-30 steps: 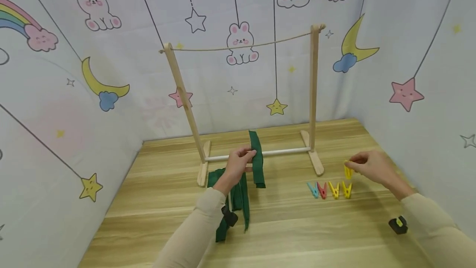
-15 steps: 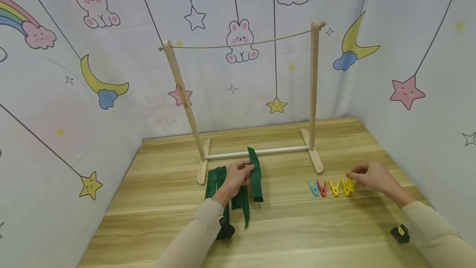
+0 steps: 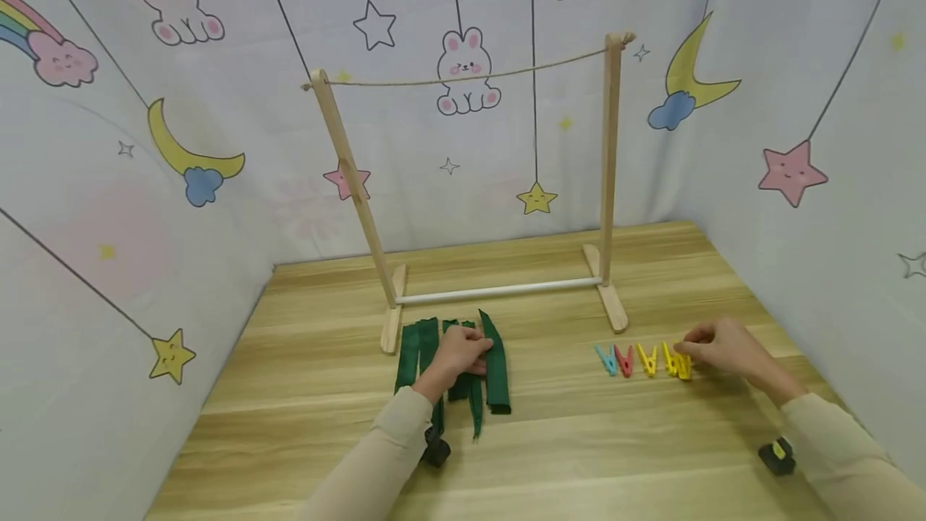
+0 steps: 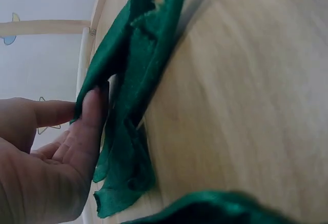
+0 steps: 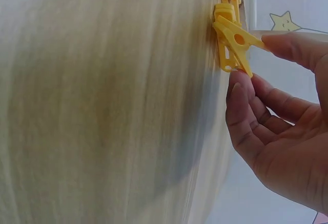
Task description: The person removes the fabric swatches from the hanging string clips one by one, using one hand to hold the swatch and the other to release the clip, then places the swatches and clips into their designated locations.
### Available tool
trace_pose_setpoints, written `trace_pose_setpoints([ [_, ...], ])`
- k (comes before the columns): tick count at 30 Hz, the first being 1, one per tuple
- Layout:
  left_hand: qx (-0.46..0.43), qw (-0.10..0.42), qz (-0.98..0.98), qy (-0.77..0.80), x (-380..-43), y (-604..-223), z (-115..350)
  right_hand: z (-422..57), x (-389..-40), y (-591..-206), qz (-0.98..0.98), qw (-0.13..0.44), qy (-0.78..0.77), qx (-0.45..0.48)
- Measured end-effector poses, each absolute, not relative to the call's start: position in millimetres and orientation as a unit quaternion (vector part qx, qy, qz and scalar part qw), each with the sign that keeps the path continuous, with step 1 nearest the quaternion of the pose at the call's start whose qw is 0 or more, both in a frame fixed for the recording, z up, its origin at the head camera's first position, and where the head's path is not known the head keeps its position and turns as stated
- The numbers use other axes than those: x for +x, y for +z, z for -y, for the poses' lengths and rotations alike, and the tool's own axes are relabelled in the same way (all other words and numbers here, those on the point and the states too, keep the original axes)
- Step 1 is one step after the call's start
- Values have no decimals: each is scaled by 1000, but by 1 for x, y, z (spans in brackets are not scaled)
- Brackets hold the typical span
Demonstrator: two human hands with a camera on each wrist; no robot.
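Observation:
In the head view my left hand (image 3: 456,354) pinches a dark green cloth strip (image 3: 497,376) between thumb and fingers, low over the table. More green strips (image 3: 408,348) lie side by side beneath and left of that hand. The left wrist view shows the pinched cloth (image 4: 110,49) in front of another green piece (image 4: 125,162). My right hand (image 3: 726,348) holds a yellow clothespin (image 5: 238,39) by its handle ends, close over the table. It is at the right end of a row with a blue clothespin (image 3: 606,359), a red one (image 3: 624,361) and two yellow ones.
A wooden rack with two posts (image 3: 612,159) stands behind the hands, a rope (image 3: 506,75) strung between the tops and a white rod (image 3: 499,291) near the base. White printed cloth walls (image 3: 405,207) enclose the wood-patterned table (image 3: 564,457) at the back and sides.
Both hands have come down: the left lowered the green strip toward the table beside the others, the right lowered the yellow clothespin to the row's right end. The view tilted slightly downward.

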State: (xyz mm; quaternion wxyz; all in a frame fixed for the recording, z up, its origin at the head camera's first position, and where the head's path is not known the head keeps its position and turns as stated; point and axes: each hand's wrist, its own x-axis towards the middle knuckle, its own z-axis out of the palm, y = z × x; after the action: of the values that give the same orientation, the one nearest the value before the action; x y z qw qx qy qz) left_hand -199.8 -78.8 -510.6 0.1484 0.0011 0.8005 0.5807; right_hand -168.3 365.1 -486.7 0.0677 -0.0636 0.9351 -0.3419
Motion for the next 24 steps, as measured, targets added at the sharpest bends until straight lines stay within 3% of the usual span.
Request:
trace_pose_setpoints([
  [12, 64, 57, -929, 360, -197, -504, 75, -363, -166, -487, -937, 90, -335, -46],
  [24, 32, 55, -943, 327, -196, -503, 77, -365, -166, -489, -940, 93, -328, -24],
])
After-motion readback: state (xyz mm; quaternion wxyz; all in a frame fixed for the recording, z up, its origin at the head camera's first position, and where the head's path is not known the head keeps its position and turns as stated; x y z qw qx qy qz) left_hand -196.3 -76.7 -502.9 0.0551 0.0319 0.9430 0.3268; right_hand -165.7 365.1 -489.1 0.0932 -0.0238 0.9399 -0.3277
